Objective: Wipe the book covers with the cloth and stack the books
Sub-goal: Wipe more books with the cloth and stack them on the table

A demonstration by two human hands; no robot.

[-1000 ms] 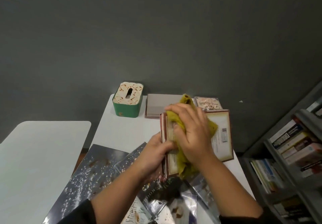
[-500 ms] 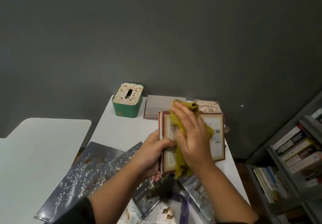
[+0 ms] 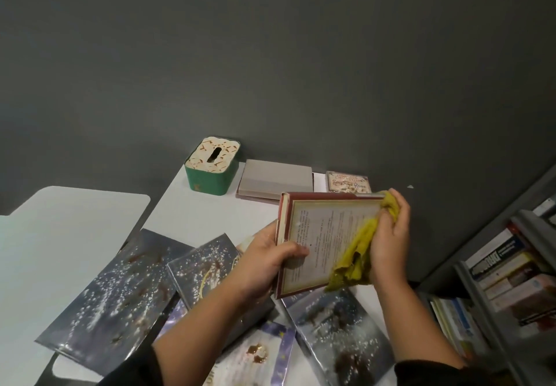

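Note:
My left hand (image 3: 268,261) grips the spine side of a red-bordered book (image 3: 322,235), held tilted above the table with its cream back cover facing me. My right hand (image 3: 389,235) is closed on a yellow cloth (image 3: 358,253) pressed against the cover's right edge. Several glossy dark books with white speckles lie scattered flat below, one at the left (image 3: 111,304), one in the middle (image 3: 204,268), one under my right forearm (image 3: 337,334). Two more books sit by the wall: a grey one (image 3: 275,182) and a small decorated one (image 3: 349,182).
A green tissue box (image 3: 212,169) with a patterned cream lid stands at the back of the white table (image 3: 192,217). A second white table (image 3: 60,241) is at the left. A grey bookshelf (image 3: 511,289) full of books stands at the right. A dark grey wall is behind.
My right hand with the cloth has slid from the middle of the cover to its right edge. The book has tipped flatter, showing more of the cover.

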